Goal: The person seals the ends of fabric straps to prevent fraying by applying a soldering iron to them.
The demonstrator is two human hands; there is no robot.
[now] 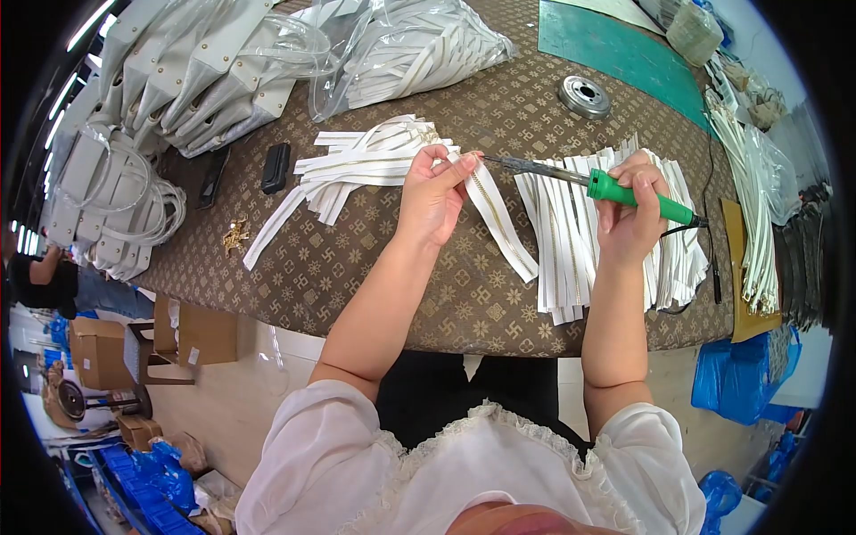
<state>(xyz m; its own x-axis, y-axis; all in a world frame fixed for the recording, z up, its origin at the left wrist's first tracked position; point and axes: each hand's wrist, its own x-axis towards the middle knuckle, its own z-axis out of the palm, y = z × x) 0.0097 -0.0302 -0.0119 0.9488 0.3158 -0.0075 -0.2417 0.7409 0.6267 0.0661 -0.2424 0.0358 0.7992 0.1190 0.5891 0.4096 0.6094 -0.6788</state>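
My left hand (439, 192) pinches the upper end of a white zipper strip (492, 212) with a gold-coloured tooth line; the strip hangs down to the right over the table. In my right hand (635, 207) is a soldering iron (615, 190) with a green handle, its cord trailing off to the right. The iron's thin tip points left and meets the zipper end at my left fingertips; whether it touches is too small to tell. Left of my left hand lies a loose heap of white zippers (357, 165). Under the iron a row of zippers (566, 241) is laid side by side.
White bags (192, 71) and a clear plastic sack of zippers (419, 53) stand at the back left. A black case (275, 168) and small gold parts (235, 234) lie left. A metal disc (584, 96) and green mat (615, 49) are behind. Another person (53, 276) is far left.
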